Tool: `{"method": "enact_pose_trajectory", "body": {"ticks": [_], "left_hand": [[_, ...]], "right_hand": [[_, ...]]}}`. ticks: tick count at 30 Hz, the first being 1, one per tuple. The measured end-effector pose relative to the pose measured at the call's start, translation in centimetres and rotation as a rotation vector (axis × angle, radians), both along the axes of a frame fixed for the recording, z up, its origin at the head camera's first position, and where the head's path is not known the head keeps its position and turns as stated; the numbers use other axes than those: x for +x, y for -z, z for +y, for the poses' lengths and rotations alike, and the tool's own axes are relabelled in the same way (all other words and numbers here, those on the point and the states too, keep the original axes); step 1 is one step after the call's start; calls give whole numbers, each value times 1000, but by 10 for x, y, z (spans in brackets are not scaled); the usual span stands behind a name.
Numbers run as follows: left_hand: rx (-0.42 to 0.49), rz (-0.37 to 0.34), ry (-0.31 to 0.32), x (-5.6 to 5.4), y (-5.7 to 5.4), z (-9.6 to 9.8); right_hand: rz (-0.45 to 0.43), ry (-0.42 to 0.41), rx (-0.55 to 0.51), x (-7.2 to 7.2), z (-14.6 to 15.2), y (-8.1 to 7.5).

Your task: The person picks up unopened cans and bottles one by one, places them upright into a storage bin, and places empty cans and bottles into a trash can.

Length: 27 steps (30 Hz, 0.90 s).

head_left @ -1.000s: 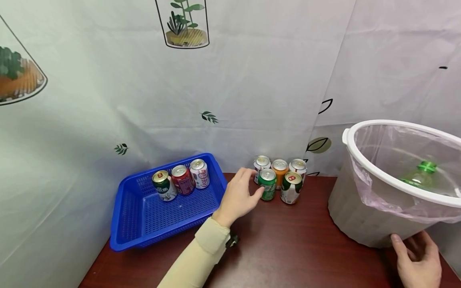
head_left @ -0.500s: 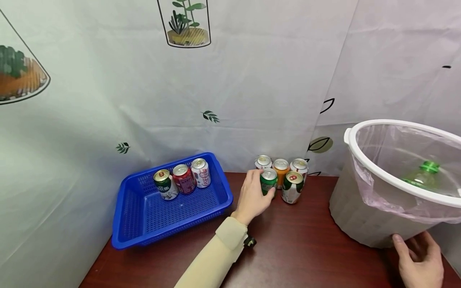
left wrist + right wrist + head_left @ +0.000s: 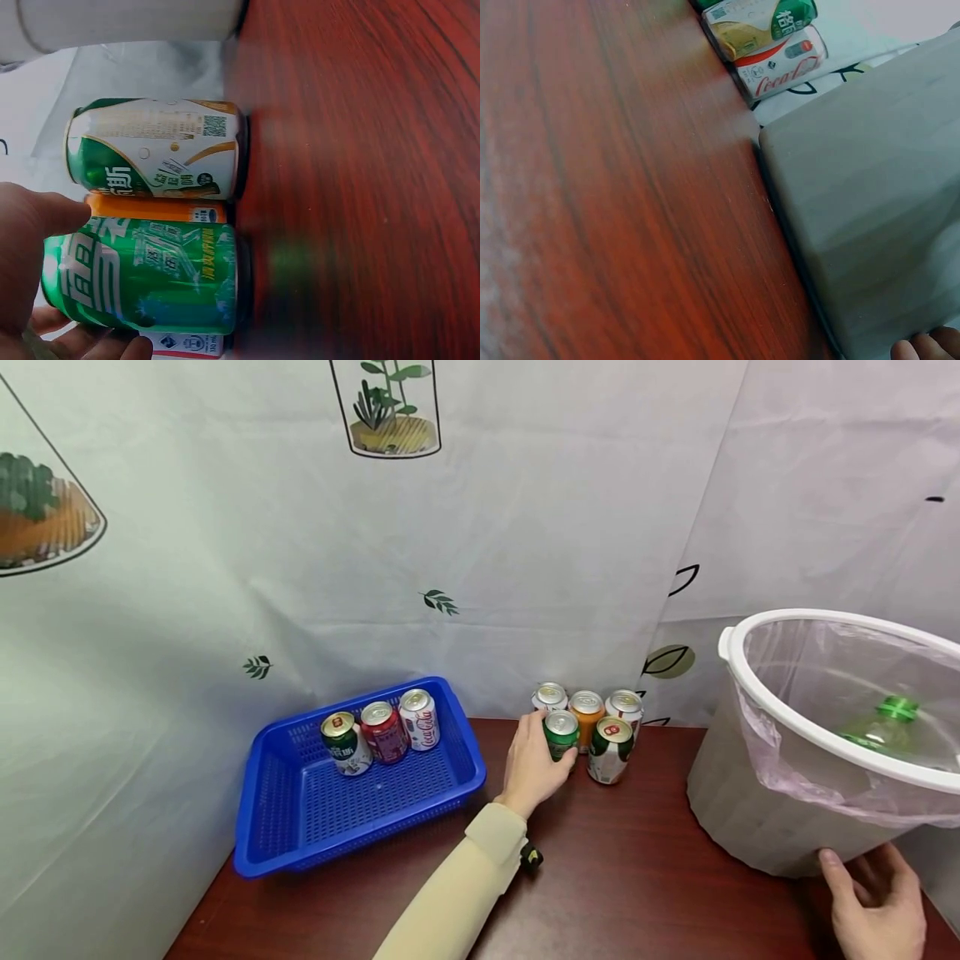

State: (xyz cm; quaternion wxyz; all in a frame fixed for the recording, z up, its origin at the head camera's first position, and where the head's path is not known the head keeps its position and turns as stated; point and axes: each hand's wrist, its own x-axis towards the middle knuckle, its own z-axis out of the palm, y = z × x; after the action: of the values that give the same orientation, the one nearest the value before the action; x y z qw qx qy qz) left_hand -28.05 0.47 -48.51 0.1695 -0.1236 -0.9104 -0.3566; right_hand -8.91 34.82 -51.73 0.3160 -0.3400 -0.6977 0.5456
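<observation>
My left hand [image 3: 531, 770] is at a green soda can [image 3: 562, 742] standing on the table. In the left wrist view, its thumb [image 3: 60, 212] lies along one side of the can and the fingers [image 3: 86, 343] curl round the other side. Packed close about it are a green-and-white can [image 3: 609, 758], an orange can [image 3: 586, 710] and two white cans, one [image 3: 550, 695] behind and one [image 3: 625, 703] at the right. My right hand [image 3: 881, 906] touches the lower side of a grey trash bin [image 3: 738, 802], fingertips against its wall in the right wrist view.
Left of the cans stands a blue plastic basket [image 3: 360, 837] with a green can [image 3: 347, 750], a red can [image 3: 384, 735] and a white Coca-Cola can [image 3: 419, 722] inside. The bin has a pink liner [image 3: 795, 789] and holds a green-capped bottle [image 3: 885, 729]. A patterned cloth [image 3: 525, 527] hangs behind.
My left hand has moved right from beside the green soda can and now holds it round its sides. The right hand stays at the bin.
</observation>
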Motion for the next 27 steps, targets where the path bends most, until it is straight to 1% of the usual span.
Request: {"method": "enact_pose_trajectory", "body": {"ticks": [9,13,16,21,27], "left_hand": [[-17,-19,-9,-6,1,3],[-17,-29,3,-8,2,3],[-20,-35,7,-7,3,2],[-21,-27,0,-5,3,1],[-13,-13,5,-2,2,1]], "right_hand": [[48,7,2,-1,0,2],[75,15,-27,-1,0,2],[88,27,-47,-2,0,3],[101,30,-49,-3,0,4],[163,28,-130,-3,3,4]]}}
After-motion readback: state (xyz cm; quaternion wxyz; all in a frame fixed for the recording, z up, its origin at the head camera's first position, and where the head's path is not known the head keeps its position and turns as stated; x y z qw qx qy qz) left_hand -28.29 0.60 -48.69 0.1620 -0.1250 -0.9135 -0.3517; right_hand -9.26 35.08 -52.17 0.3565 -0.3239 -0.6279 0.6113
